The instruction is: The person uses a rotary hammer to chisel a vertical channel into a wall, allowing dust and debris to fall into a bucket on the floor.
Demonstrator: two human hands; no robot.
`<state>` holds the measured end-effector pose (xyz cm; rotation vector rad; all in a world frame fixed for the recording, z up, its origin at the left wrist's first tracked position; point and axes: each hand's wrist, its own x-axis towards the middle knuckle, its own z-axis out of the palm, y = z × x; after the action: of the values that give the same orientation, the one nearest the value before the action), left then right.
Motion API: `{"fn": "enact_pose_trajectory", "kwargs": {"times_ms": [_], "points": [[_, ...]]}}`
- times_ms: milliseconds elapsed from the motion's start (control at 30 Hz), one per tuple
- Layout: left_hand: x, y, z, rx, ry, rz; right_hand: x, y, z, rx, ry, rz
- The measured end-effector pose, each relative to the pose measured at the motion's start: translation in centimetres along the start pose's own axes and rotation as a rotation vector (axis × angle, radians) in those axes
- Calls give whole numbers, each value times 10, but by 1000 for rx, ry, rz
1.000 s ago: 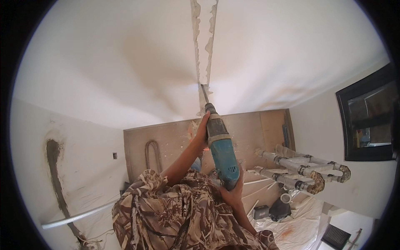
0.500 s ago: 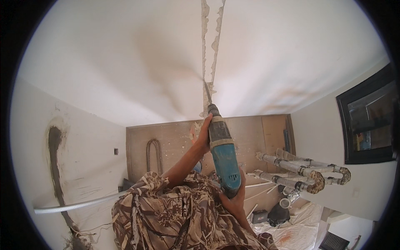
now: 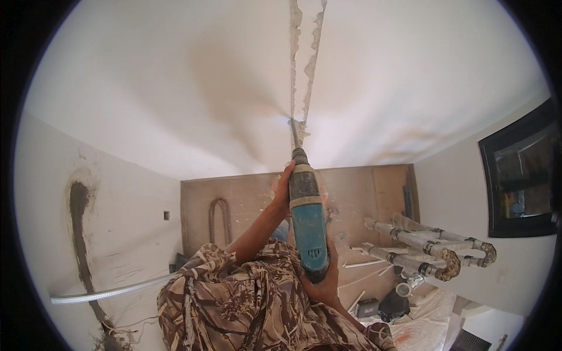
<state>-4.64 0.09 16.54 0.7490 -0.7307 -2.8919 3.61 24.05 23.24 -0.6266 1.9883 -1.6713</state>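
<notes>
A teal and black hammer drill [image 3: 310, 231] points away from me at the white wall, a narrow chisel bit [image 3: 295, 136] in its nose. My left hand [image 3: 283, 190] is wrapped round the left side of its black front housing. At the back end, my right hand [image 3: 326, 282] grips the handle, which the drill body partly hides. The bit's tip touches the wall at a rough chased channel [image 3: 300, 130]. Above it, two jagged chipped lines [image 3: 294, 52] run up the wall with a white plaster strip between them.
A folding ladder [image 3: 418, 245] stands at the right, below a dark-framed window [image 3: 521, 175]. Debris dusts the brown floor [image 3: 252, 193], where a bent hose-like loop [image 3: 219, 219] lies. A plastic sheet [image 3: 430, 310] and a dark bag [image 3: 393, 304] lie lower right. A metal strip [image 3: 111, 292] crosses at the left.
The drill has swung more upright, its rear end moving left with my right hand. The bit remains at the channel, and the whole view has shifted slightly.
</notes>
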Motion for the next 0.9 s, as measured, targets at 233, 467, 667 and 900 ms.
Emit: {"fn": "enact_pose_trajectory", "kwargs": {"times_ms": [233, 467, 667, 900], "points": [[2, -1, 1, -27, 17, -1, 2, -6, 1, -18, 18, -13], [30, -6, -2, 10, 39, 70, 24, -6, -5, 87, 25, 68], [18, -19, 8, -14, 55, -10, 1, -4, -5, 155, 127, 77], [2, -12, 28, 2, 18, 24, -11, -12, -9, 117, 142, 57]]}}
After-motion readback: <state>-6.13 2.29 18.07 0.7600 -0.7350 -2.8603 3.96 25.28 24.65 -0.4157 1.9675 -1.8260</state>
